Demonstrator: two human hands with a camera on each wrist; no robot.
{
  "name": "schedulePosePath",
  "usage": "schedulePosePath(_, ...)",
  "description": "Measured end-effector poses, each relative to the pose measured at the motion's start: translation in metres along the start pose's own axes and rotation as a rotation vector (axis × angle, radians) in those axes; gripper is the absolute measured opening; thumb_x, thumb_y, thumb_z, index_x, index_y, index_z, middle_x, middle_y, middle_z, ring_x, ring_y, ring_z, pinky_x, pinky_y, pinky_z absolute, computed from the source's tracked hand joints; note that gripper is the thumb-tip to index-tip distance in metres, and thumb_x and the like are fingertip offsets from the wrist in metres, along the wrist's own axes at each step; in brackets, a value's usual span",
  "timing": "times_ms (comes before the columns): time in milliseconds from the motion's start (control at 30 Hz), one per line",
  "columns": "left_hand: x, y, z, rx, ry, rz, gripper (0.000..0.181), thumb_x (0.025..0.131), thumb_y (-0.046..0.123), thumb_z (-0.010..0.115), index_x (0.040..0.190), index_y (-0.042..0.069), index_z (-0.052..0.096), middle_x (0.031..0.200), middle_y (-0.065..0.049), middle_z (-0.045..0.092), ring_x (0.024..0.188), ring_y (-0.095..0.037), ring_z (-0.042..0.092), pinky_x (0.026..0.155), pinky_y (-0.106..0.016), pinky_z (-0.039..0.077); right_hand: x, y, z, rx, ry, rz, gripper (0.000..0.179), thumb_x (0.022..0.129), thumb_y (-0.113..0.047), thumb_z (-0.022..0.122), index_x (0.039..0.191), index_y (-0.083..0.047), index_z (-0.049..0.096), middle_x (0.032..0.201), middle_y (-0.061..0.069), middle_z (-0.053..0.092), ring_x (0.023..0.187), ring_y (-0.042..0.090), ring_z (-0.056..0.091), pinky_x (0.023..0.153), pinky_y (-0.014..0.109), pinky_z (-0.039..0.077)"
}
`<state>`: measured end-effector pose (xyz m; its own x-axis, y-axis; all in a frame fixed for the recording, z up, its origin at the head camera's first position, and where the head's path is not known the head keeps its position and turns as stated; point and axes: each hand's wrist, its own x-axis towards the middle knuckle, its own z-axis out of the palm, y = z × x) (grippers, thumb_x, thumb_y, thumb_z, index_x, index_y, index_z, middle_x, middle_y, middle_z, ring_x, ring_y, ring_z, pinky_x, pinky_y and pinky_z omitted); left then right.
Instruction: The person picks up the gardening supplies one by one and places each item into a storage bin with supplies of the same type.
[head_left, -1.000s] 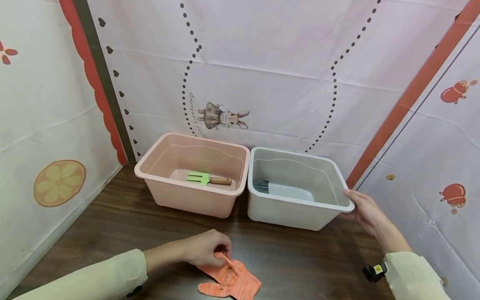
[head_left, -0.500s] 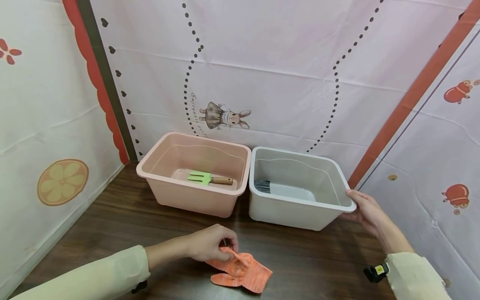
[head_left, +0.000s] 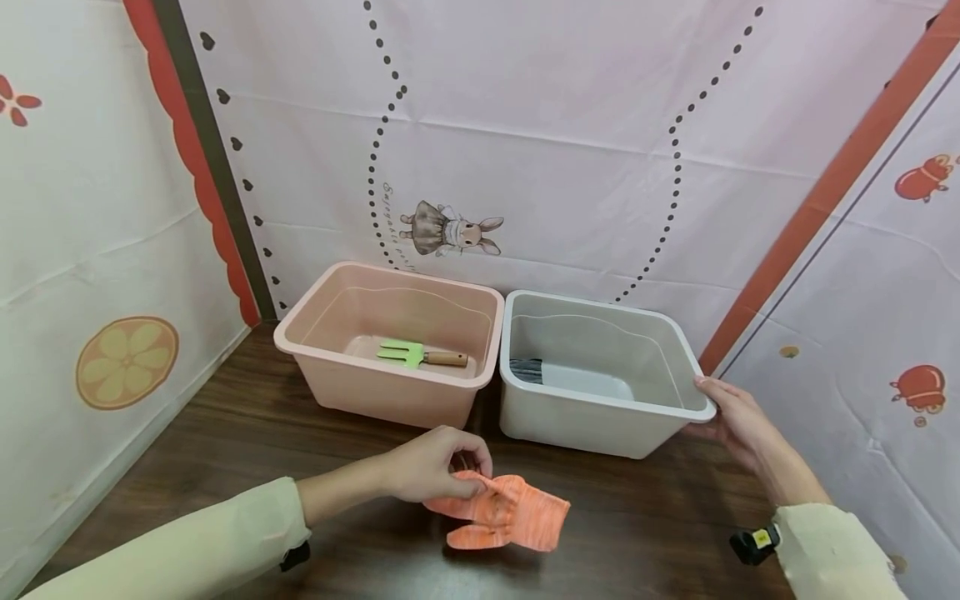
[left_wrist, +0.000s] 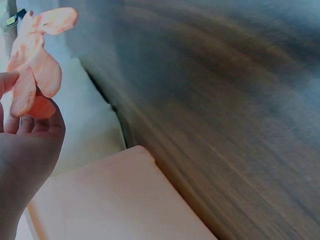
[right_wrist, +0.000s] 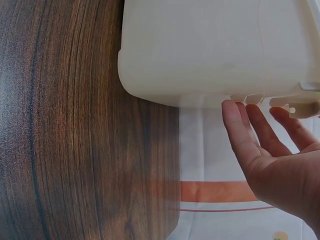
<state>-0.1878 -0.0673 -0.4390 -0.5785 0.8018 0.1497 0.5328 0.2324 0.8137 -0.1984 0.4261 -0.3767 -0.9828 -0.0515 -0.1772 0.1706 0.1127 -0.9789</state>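
Note:
An orange knit work glove (head_left: pixel 525 512) hangs over the table from my left hand (head_left: pixel 431 467), pinched between thumb and fingers. In the left wrist view the glove's fingers (left_wrist: pixel 49 75) flop loosely above my curled fingers. My right hand (head_left: pixel 738 421) holds the right end of a light grey plastic bin (head_left: pixel 570 417), thumb over the rim. The right wrist view shows its fingertips (right_wrist: pixel 229 106) against the bin's outer wall. Inside that bin, at its left end, lies a dark bristly thing (head_left: pixel 527 371), partly hidden by the front wall.
A pink plastic bin (head_left: pixel 386 392) stands left of the grey one, rims close together. A green-tined hand fork (head_left: pixel 420 354) with a wooden handle lies in it. Both bins stand on the dark wood table (head_left: pixel 247 408), against a printed cloth backdrop (head_left: pixel 525 167).
My left hand has moved the glove to the right and away from me, up off the table towards the bins. My right hand stays on the grey bin's rim.

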Motion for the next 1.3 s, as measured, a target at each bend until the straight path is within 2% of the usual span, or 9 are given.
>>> schedulePosePath(233,0.007,0.012,-0.003,-0.026,0.052,-0.005,0.017,0.093,0.014,0.078,0.099,0.028,0.071,0.092,0.011,0.069,0.085,-0.006,0.062,0.073,-0.023,0.054,0.001,0.0,0.0,-0.042,0.008,-0.004,0.058,0.112,-0.043,0.053,0.154,-0.004,0.047,0.113,-0.013,0.072,0.098,0.011,0.074,0.086,0.043,0.064)
schedulePosePath(500,0.013,0.023,-0.006,-0.074,0.096,-0.012,0.014,0.094,0.016,0.079,0.1,0.027,0.071,0.093,0.009,0.071,0.087,-0.009,0.064,0.074,-0.025,0.054,0.0,0.002,0.001,-0.055,0.019,-0.004,0.06,0.111,-0.044,0.053,0.155,-0.004,0.046,0.111,-0.015,0.072,0.098,0.01,0.074,0.088,0.046,0.063)
schedulePosePath(767,0.022,0.038,-0.011,-0.103,0.127,0.02,0.013,0.095,0.017,0.08,0.101,0.025,0.072,0.094,0.008,0.07,0.082,-0.01,0.059,0.07,-0.024,0.05,0.001,0.001,0.004,-0.092,0.035,-0.001,0.075,0.111,-0.046,0.051,0.161,0.007,0.03,0.114,-0.014,0.07,0.099,0.008,0.072,0.089,0.048,0.062)
schedulePosePath(1000,0.037,0.056,-0.018,-0.088,0.185,0.067,0.008,0.097,0.017,0.077,0.103,0.02,0.073,0.093,0.005,0.068,0.078,-0.015,0.057,0.066,-0.025,0.047,0.001,0.001,0.004,-0.08,0.04,0.002,0.076,0.111,-0.046,0.052,0.161,0.008,0.029,0.111,-0.016,0.071,0.098,0.008,0.072,0.089,0.05,0.062)
schedulePosePath(1100,0.045,0.061,-0.021,-0.075,0.2,0.092,0.008,0.098,0.017,0.077,0.104,0.02,0.073,0.092,0.005,0.068,0.078,-0.015,0.058,0.075,-0.029,0.046,0.001,0.001,0.004,-0.076,0.041,0.006,0.076,0.111,-0.045,0.052,0.161,0.008,0.029,0.111,-0.016,0.071,0.098,0.008,0.072,0.09,0.05,0.062)
schedulePosePath(1133,0.047,0.063,-0.023,-0.066,0.207,0.096,0.007,0.098,0.018,0.077,0.104,0.021,0.073,0.092,0.005,0.068,0.078,-0.015,0.058,0.084,-0.031,0.045,0.001,0.001,0.004,-0.078,0.042,0.007,0.076,0.111,-0.046,0.052,0.161,0.008,0.029,0.111,-0.015,0.071,0.098,0.008,0.072,0.09,0.05,0.062)
schedulePosePath(1233,0.055,0.066,-0.027,-0.062,0.231,0.099,0.007,0.098,0.019,0.076,0.105,0.021,0.073,0.092,0.006,0.069,0.077,-0.014,0.058,0.084,-0.034,0.044,0.001,0.0,0.004,-0.074,0.045,0.008,0.077,0.111,-0.046,0.052,0.162,0.007,0.028,0.114,-0.013,0.07,0.098,0.008,0.072,0.088,0.048,0.063)
schedulePosePath(1300,0.059,0.068,-0.03,-0.06,0.255,0.09,0.007,0.098,0.019,0.076,0.104,0.021,0.073,0.093,0.006,0.07,0.077,-0.014,0.058,0.081,-0.032,0.047,0.001,-0.001,0.004,-0.082,0.044,0.008,0.078,0.111,-0.046,0.052,0.162,0.007,0.026,0.115,-0.013,0.07,0.098,0.008,0.072,0.087,0.046,0.063)
